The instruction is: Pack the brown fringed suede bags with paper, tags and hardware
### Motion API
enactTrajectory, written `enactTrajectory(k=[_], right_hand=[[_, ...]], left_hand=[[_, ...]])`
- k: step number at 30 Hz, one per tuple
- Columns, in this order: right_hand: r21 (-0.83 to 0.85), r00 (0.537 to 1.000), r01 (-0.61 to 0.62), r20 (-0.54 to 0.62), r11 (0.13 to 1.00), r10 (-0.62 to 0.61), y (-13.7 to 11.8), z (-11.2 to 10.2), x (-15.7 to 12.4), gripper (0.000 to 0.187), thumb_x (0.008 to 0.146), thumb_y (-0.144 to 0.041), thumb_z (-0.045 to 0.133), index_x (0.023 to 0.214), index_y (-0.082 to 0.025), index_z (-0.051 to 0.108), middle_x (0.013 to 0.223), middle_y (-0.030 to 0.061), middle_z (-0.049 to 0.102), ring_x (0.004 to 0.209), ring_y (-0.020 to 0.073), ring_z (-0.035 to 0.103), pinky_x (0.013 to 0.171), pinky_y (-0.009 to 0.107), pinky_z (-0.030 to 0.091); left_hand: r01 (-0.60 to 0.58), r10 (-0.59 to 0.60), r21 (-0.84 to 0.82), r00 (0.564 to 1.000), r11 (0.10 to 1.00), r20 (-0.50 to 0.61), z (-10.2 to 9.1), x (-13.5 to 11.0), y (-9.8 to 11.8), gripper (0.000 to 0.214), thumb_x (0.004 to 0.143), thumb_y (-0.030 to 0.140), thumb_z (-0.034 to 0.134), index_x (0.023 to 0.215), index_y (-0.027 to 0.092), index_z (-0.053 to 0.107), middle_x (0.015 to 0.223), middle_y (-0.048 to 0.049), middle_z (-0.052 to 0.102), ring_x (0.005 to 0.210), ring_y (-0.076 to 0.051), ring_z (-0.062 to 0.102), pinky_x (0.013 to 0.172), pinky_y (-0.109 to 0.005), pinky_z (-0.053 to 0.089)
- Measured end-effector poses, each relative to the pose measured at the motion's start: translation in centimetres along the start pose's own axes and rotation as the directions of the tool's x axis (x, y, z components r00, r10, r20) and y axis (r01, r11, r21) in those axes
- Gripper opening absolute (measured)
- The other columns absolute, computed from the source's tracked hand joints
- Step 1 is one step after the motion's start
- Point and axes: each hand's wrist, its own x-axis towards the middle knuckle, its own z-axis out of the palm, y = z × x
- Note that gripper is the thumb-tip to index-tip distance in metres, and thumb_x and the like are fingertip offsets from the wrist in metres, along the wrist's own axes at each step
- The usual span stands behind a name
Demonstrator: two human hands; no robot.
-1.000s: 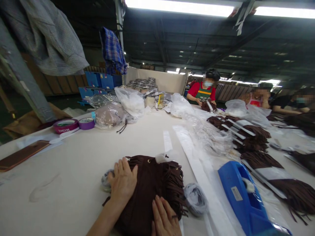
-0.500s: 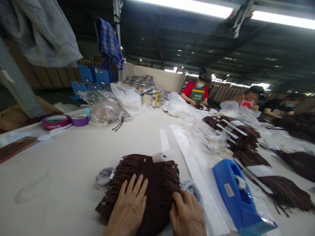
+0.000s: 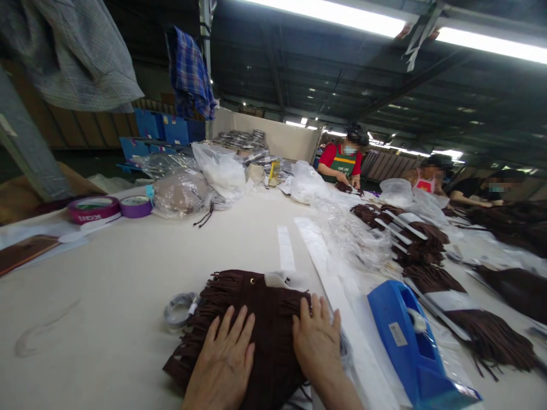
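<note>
A dark brown fringed bag point(image 3: 256, 307) lies flat on the white table point(image 3: 128, 285) in front of me. My left hand point(image 3: 224, 361) rests flat on its lower left part with fingers stretched out. My right hand point(image 3: 316, 341) lies flat on the bag's right edge, fingers apart, covering the fringe there. A grey coiled strap point(image 3: 179, 307) pokes out at the bag's left side. A white tag point(image 3: 277, 279) sits at the bag's top edge.
A blue tape dispenser point(image 3: 405, 347) stands right of my hands. White paper strips point(image 3: 316, 250), clear plastic bags point(image 3: 354, 239) and several more brown fringed bags point(image 3: 419, 245) lie to the right. Tape rolls point(image 3: 94, 208) sit far left. Other people point(image 3: 344, 159) work at the far end.
My right hand has slid up and out along the bag's right edge and flattened. My left hand stayed flat on the bag after moving down from its upper left.
</note>
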Motion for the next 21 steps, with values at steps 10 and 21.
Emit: enactTrajectory(k=[10, 21], right_hand=[[0.217, 0.848, 0.418, -0.44, 0.882, -0.294, -4.0, -0.9, -3.2, 0.035, 0.086, -0.018, 0.039, 0.115, -0.014, 0.059, 0.122, 0.008, 0.06, 0.12, 0.0213, 0.046, 0.105, 0.038, 0.027], [0.187, 0.906, 0.388, -0.256, 0.902, -0.337, 0.6, -0.8, -5.8, 0.034, 0.087, -0.029, 0.046, 0.115, -0.016, 0.06, 0.119, 0.0106, 0.061, 0.108, 0.0282, 0.057, 0.084, 0.044, 0.048]], left_hand=[[-0.033, 0.033, -0.01, 0.999, 0.999, 0.031, -0.2, 0.0, -0.1, 0.044, 0.079, 0.022, 0.043, 0.121, 0.02, 0.054, 0.125, -0.0058, 0.057, 0.115, -0.029, 0.05, 0.09, -0.044, 0.037], [0.08, -0.064, -0.079, 0.98, 0.994, 0.188, -1.4, 0.4, 0.3, 0.042, 0.085, 0.023, 0.042, 0.126, 0.021, 0.049, 0.132, -0.0063, 0.05, 0.12, -0.031, 0.046, 0.093, -0.051, 0.04]])
